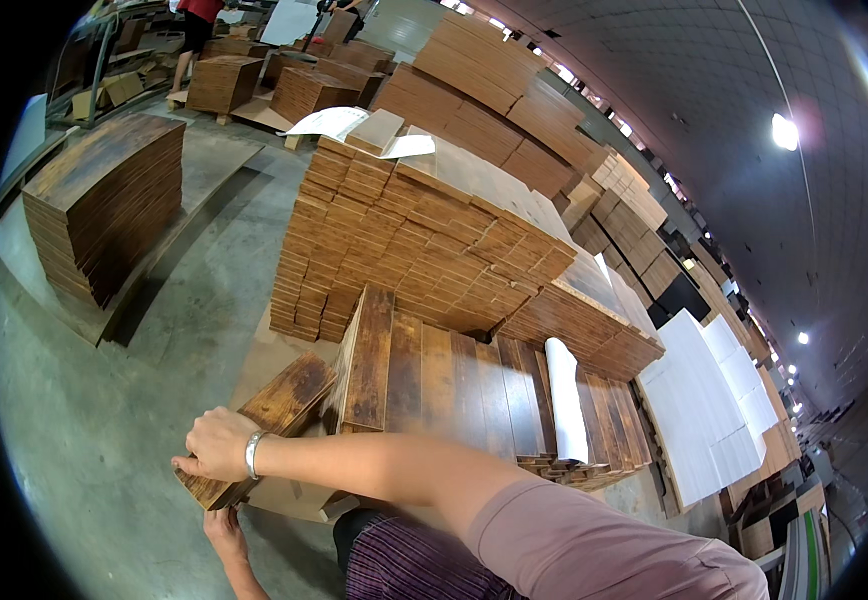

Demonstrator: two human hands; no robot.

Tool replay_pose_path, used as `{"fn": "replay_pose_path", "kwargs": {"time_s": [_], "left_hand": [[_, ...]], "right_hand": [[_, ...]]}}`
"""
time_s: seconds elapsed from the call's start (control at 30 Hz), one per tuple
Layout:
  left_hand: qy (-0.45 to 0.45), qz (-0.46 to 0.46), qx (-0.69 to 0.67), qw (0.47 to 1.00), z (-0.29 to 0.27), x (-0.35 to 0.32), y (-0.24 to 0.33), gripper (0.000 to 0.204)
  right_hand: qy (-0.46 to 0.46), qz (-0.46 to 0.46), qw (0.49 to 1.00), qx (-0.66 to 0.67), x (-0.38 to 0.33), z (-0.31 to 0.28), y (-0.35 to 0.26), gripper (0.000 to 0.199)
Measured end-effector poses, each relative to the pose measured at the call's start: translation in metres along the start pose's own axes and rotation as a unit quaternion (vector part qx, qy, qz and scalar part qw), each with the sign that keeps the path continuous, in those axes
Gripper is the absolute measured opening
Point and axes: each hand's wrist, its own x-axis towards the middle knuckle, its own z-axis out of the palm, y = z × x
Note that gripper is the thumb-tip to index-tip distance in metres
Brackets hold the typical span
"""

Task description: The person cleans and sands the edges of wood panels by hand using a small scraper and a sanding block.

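Observation:
A short stack of dark brown wooden planks [299, 388] slants across the left of the head view. My right hand [220, 444], with a silver bangle at the wrist, reaches over from the right and closes around the near end of these planks. Under that same end, my left hand [226, 532] holds from below, its fingers partly hidden by the wood. Just right of the planks stands a block of upright planks [366, 365]. Beside it, a low layer of planks [454, 385] lies side by side, with a rolled white sheet [566, 400] on top.
A tall pile of stacked planks [384, 235] rises beyond, with papers [409, 146] on it. Another plank stack [114, 205] stands at the left on a flat board [209, 185]. White sheets [704, 410] lie at the right. A person [197, 30] is at the far left.

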Motion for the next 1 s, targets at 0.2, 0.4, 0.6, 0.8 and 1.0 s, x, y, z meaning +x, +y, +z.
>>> {"fn": "replay_pose_path", "kwargs": {"time_s": [0.2,0.4,0.6,0.8,1.0], "left_hand": [[-0.006,-0.026,-0.005,1.0,-0.002,-0.003,0.001,0.025],[0.001,-0.016,0.009,1.0,0.0,0.002,0.006,0.023],[0.017,-0.033,0.007,0.999,-0.004,0.0,0.009,0.021],[-0.001,-0.028,0.004,1.0,-0.007,0.002,0.013,0.022],[0.002,-0.046,-0.003,0.999,0.0,-0.001,0.018,0.02]], "right_hand": [[-0.001,0.001,1.0,-0.001,0.0,0.0,0.001,0.056],[-0.002,0.004,1.0,0.002,-0.001,-0.003,0.002,0.056],[-0.009,0.004,1.0,0.006,0.002,-0.003,-0.002,0.056],[-0.023,0.009,1.0,0.009,-0.002,-0.007,-0.002,0.056],[-0.015,-0.001,1.0,0.004,-0.002,0.003,0.007,0.055]]}}
